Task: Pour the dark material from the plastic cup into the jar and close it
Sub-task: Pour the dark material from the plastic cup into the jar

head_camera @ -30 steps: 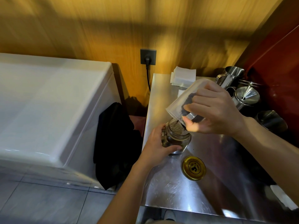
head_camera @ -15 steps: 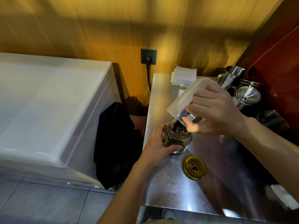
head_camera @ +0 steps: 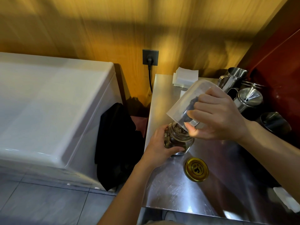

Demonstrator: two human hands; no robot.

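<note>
A small glass jar (head_camera: 179, 138) stands upright near the left edge of the steel counter (head_camera: 186, 192), partly filled with dark material. My left hand (head_camera: 159, 146) wraps around its left side. Above it, my right hand (head_camera: 217, 116) holds a translucent plastic cup (head_camera: 186, 101) tipped steeply, mouth down over the jar's opening. Dark material (head_camera: 191, 104) clings along the cup's lower wall. The jar's gold lid (head_camera: 196, 170) lies flat on the counter, in front of the jar and to its right.
Steel pitchers and a funnel-topped can (head_camera: 248, 98) crowd the counter's back right. Folded white paper (head_camera: 185, 77) sits at the back. A white chest appliance (head_camera: 53, 111) stands left, with black cloth (head_camera: 116, 143) in the gap. A plugged wall socket (head_camera: 150, 57) is behind.
The cup has tilted further and most of the dark material has slid down into the jar, whose fill level has risen. Both hands stay in place.
</note>
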